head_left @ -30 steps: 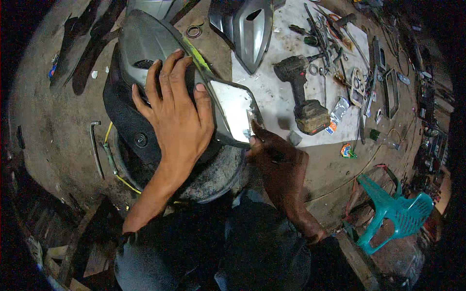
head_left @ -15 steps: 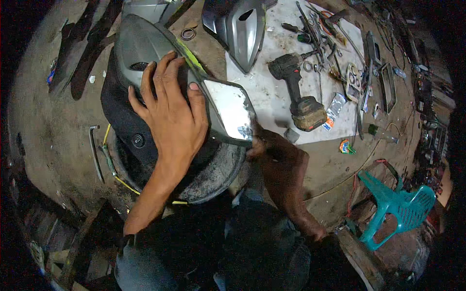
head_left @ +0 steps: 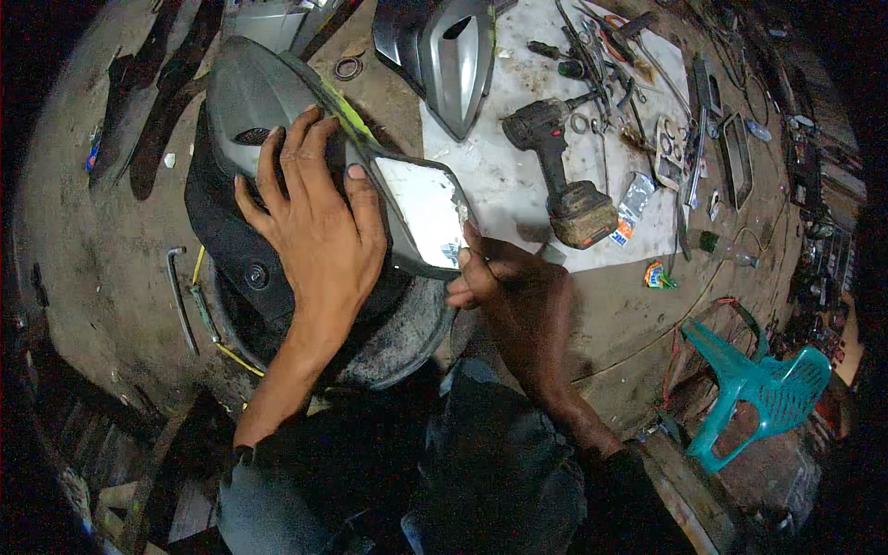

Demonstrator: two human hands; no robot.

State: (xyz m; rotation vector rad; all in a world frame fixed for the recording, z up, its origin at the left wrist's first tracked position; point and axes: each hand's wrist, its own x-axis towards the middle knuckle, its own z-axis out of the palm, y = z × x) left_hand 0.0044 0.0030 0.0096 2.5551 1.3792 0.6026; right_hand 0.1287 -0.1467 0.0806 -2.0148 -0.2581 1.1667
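My left hand (head_left: 314, 231) rests spread on a dark grey plastic body panel (head_left: 242, 97) with a small vent and a yellow-green strip. On the panel's right part is a white, shiny diamond-shaped patch (head_left: 416, 203) with a ragged right edge. My right hand (head_left: 481, 282) is closed in a pinch at that patch's lower right corner; what lies between its fingertips is too small to tell. Beneath the panel are a textured black piece (head_left: 222, 213) and the rim of a round dark base (head_left: 407, 351).
A silver-grey panel (head_left: 453, 69) lies behind. A white sheet (head_left: 481, 176) bears a cordless drill (head_left: 560, 185) and several tools. An L-shaped wrench (head_left: 180, 301) lies left, dark panels (head_left: 139, 102) upper left, and a teal plastic chair piece (head_left: 740, 388) lower right, on the concrete floor (head_left: 111, 259).
The panel and my left hand sit slightly lower and further left in the view, as does much of the scene. My right fingers have shifted slightly and show more below the patch's corner.
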